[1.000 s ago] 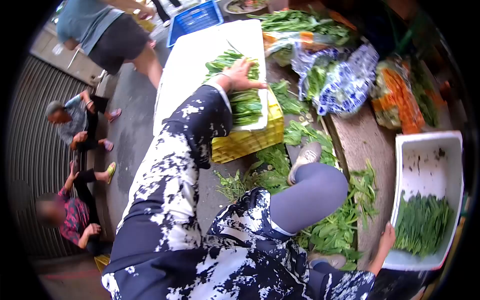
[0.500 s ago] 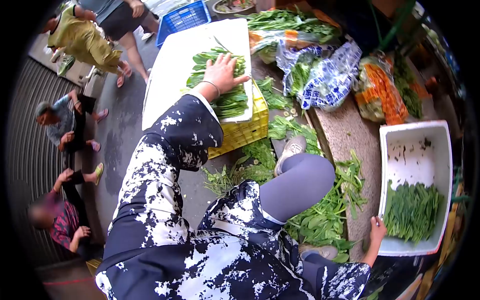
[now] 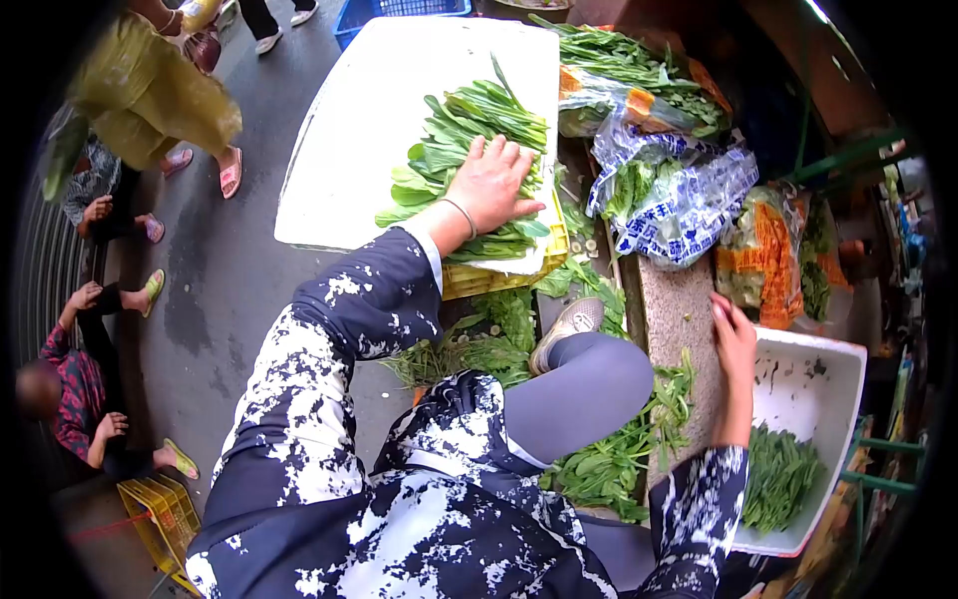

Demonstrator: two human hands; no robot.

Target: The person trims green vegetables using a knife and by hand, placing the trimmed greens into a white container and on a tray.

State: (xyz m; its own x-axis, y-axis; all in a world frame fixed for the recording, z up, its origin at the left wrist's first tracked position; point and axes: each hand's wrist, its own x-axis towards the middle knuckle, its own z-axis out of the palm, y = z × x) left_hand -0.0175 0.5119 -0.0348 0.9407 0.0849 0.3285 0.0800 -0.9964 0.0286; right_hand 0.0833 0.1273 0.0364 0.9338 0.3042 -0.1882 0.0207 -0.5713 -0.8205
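Note:
My left hand (image 3: pixel 491 187) lies palm down, fingers spread, on a bundle of leafy greens (image 3: pixel 439 165). The greens rest across the right part of a white foam board (image 3: pixel 349 130), above a yellow crate (image 3: pixel 499 282). My right hand (image 3: pixel 735 344) is raised over the stone ledge (image 3: pixel 671 299), beside the upper left corner of a white foam box (image 3: pixel 833 374). Its fingers are partly stretched, and nothing is visible in them. Dark green leaves (image 3: pixel 778 479) lie in the lower part of that box.
Blue-printed (image 3: pixel 684 215) and orange-printed (image 3: pixel 773 255) plastic bags of vegetables lie at upper right. Loose greens (image 3: pixel 604 464) are around my feet. A blue crate (image 3: pixel 399 8) stands behind the board. People sit at left; a person in yellow-green clothing (image 3: pixel 170 95) is at upper left.
My right hand has moved up and away from the foam box's left edge to above the ledge. My left hand stays on the greens. The person in yellow-green has come closer, and the view has shifted.

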